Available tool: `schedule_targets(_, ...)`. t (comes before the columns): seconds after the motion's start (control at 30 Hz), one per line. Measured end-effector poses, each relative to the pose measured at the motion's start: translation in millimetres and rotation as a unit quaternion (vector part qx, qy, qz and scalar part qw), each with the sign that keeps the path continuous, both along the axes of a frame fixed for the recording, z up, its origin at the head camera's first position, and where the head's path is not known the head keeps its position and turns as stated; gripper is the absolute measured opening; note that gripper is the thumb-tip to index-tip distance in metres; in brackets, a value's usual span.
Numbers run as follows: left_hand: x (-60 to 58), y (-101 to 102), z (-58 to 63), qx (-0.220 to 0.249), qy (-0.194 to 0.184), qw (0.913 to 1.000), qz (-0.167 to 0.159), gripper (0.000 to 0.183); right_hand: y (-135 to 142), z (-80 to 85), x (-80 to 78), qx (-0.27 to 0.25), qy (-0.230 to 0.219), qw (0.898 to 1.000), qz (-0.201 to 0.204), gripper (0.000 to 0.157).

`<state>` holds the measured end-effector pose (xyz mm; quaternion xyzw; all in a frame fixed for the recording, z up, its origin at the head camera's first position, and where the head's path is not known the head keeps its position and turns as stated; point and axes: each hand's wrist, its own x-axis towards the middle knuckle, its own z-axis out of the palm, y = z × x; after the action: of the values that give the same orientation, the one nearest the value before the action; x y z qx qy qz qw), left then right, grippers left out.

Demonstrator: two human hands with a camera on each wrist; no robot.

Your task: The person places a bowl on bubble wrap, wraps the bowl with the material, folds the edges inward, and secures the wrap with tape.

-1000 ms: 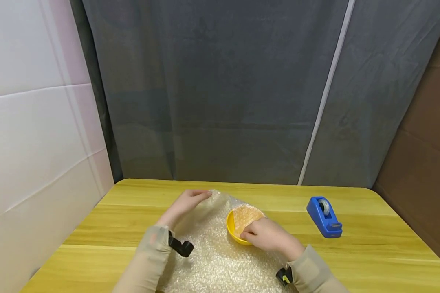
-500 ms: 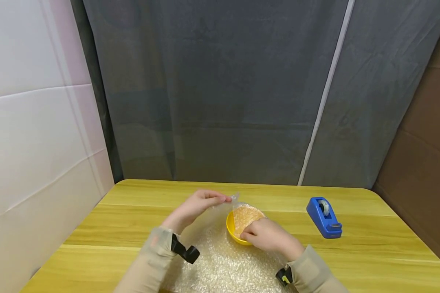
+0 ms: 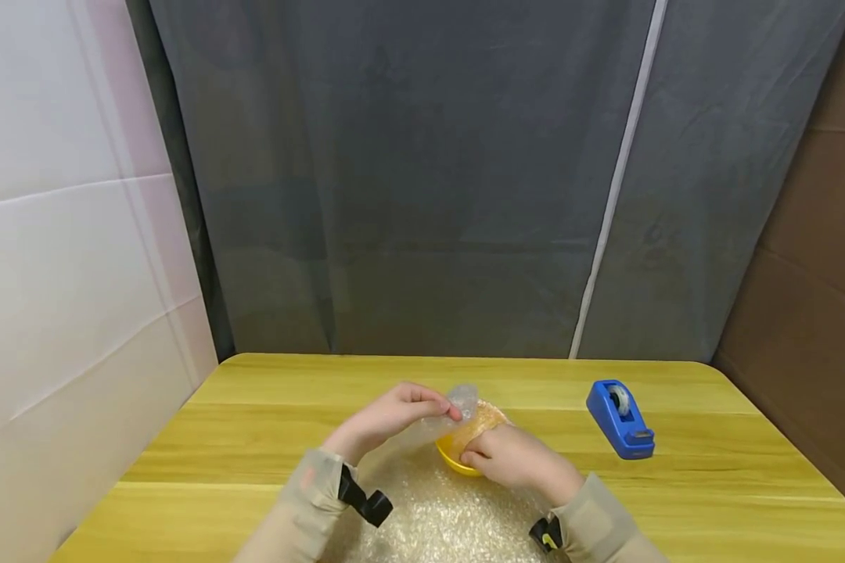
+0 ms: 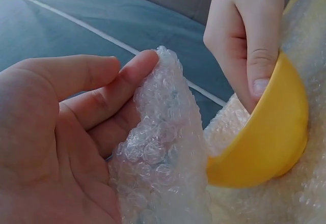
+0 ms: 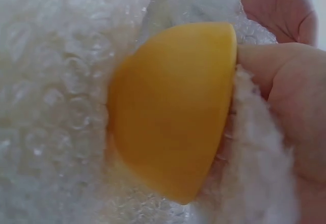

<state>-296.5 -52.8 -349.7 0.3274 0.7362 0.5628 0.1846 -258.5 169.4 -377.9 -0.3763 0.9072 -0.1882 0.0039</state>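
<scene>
On the yellow wood-grain table point(image 3: 176, 438), at near middle: a clear bubble-wrap sheet point(image 3: 444, 520). On it, a round yellow bowl point(image 4: 277, 127), with a folded wrap flap point(image 3: 488, 417) and the bare right hand's point(image 3: 517, 461) fingertips inside. Left of the bowl, the bare left hand point(image 3: 397, 413) against a raised edge. Well to the right, a blue wedge-shaped tape dispenser point(image 3: 620, 422). Behind, a dark grey cloth curtain point(image 3: 422, 195); far left, a white fabric wall point(image 3: 77, 274); far right, a brown panel point(image 3: 810, 289).
</scene>
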Motion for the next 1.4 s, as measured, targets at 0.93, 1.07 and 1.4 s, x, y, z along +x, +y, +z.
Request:
schedule_targets(0.93,27.6,38.0,-17.3,-0.261,0.306,0.9152,-0.027,0.021,13.9,33.3,22.0,0.056,-0.075,0.994,-0.053,0.090)
schedule_targets(1.07,29.8,38.3,-20.1,-0.276,0.309,0.9100,-0.023,0.022,6.6,25.5,19.8,0.068,-0.075,0.994,-0.044,0.098)
schedule_targets(1.4,29.6,39.0,-16.0,-0.293,0.307,0.9047,-0.040,0.022,3.8,11.2,12.8,0.055,-0.068,0.995,-0.053,0.090)
